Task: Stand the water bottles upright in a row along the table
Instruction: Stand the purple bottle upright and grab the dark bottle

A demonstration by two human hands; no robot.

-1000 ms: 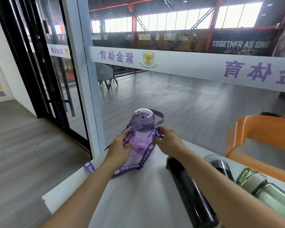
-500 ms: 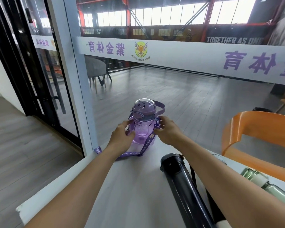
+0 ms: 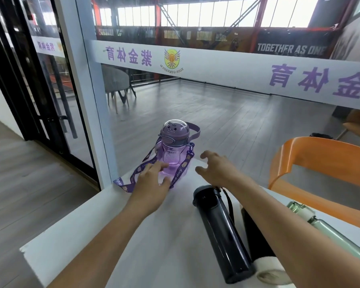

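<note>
Head view shows a white table (image 3: 154, 235) against a glass wall (image 3: 216, 113), grey wood floor beyond. Purple bottle (image 3: 173, 150) stands upright at the table's far corner. Left hand (image 3: 152, 181) hovers just before it, right hand (image 3: 215, 169) beside it, both loose and empty. Black bottle (image 3: 220, 231) lies nearer, under the right forearm.

Purple bottle (image 3: 173, 151) upright, both hands (image 3: 152, 182) (image 3: 216, 169) open beside it
</note>
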